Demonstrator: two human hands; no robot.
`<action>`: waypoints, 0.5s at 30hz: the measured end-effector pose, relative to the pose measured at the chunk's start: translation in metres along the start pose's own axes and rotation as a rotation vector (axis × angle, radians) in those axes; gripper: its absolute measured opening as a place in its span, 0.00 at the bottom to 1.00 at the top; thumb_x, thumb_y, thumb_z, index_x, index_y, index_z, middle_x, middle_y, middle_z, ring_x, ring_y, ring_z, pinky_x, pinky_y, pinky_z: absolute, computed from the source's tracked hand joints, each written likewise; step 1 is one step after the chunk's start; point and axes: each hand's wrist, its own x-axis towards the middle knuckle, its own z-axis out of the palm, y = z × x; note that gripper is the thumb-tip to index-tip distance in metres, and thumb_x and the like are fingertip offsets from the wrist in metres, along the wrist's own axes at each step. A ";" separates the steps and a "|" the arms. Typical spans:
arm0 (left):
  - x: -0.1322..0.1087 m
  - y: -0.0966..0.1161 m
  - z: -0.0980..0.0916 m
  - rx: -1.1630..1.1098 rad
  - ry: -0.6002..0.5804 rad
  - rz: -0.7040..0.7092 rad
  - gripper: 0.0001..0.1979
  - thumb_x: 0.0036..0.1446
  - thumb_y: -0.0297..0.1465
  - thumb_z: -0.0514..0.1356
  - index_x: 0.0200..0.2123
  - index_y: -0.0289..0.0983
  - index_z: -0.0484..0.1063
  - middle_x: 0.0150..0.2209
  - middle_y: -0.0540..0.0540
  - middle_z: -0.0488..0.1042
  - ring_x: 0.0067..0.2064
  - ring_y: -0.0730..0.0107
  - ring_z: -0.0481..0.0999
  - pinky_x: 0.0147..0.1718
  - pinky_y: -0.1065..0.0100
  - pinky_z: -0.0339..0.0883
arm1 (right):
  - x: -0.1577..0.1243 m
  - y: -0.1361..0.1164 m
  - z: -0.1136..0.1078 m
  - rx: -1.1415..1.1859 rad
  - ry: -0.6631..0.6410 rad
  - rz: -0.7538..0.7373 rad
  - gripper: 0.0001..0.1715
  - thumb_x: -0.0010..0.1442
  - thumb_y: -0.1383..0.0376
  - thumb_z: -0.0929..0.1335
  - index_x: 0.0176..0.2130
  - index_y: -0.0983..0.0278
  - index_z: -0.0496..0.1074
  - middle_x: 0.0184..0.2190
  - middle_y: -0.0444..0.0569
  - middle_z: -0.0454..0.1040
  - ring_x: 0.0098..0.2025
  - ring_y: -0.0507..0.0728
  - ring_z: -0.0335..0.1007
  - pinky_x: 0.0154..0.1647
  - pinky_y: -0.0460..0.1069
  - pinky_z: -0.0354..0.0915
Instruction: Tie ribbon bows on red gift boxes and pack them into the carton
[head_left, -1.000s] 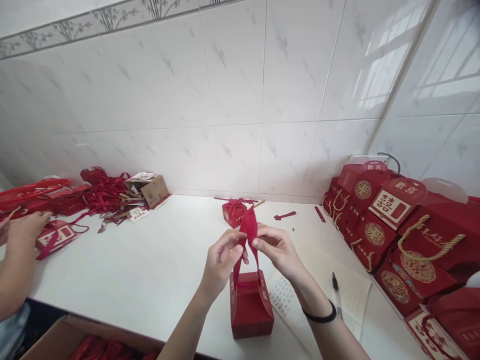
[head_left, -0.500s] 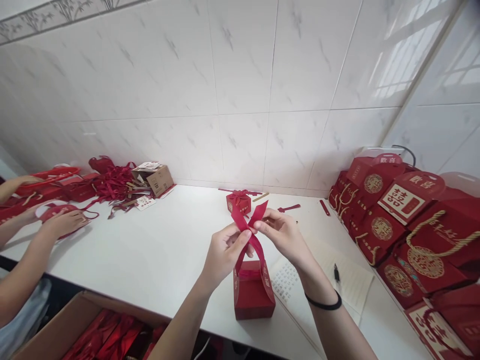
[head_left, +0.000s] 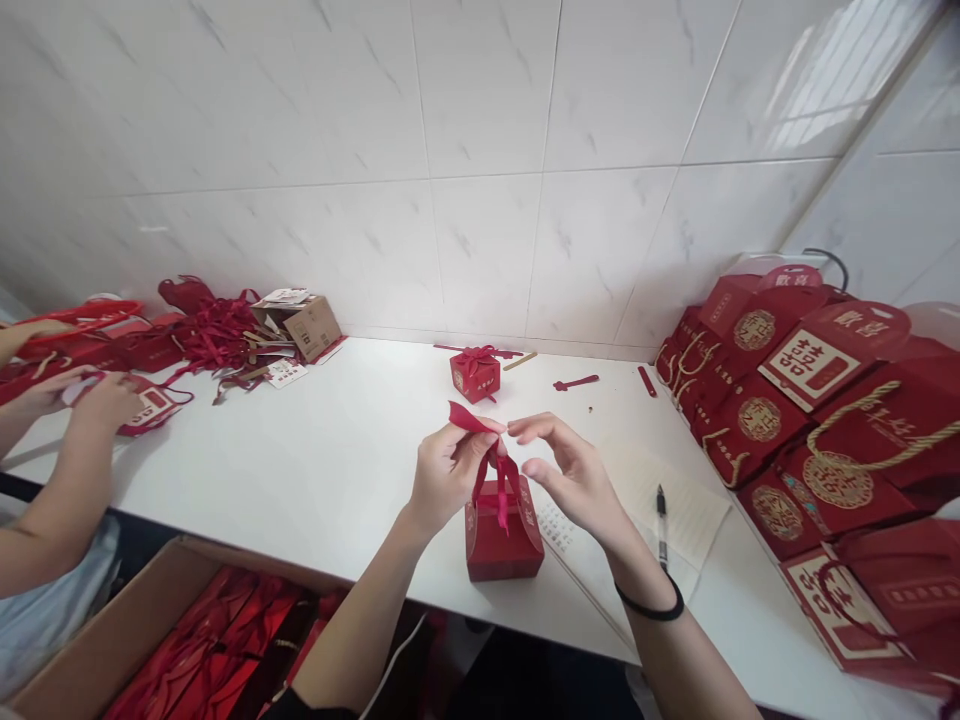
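Note:
My left hand [head_left: 454, 465] pinches a red ribbon [head_left: 472, 418] between thumb and fingers. One end points up and left from the grip; other lengths hang down over a small red gift box [head_left: 506, 550], which stands on the table just below. My right hand [head_left: 566, 465] is beside the ribbon on the right, its thumb and fingers apart with nothing between them. Behind my hands sits another small red box [head_left: 475, 375] with a bow on top.
Red gift bags [head_left: 817, 400] are piled at the right by a pen [head_left: 661, 525] on paper. At the left, a co-worker's hands [head_left: 105, 400] handle a red-and-white item near ribbons [head_left: 225, 330] and a cardboard box [head_left: 309, 325]. A carton [head_left: 97, 630] of red items stands below.
My right hand has let go of the ribbon and opened. A ribbon end that pointed up now hangs down in front of the box. The view has tilted downward.

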 end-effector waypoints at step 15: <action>-0.007 0.009 -0.026 0.240 -0.397 0.271 0.10 0.59 0.27 0.55 0.36 0.39 0.77 0.38 0.42 0.79 0.45 0.63 0.76 0.45 0.59 0.71 | -0.009 -0.004 0.015 -0.307 0.014 0.211 0.14 0.57 0.70 0.60 0.39 0.62 0.71 0.26 0.44 0.76 0.27 0.54 0.73 0.28 0.46 0.67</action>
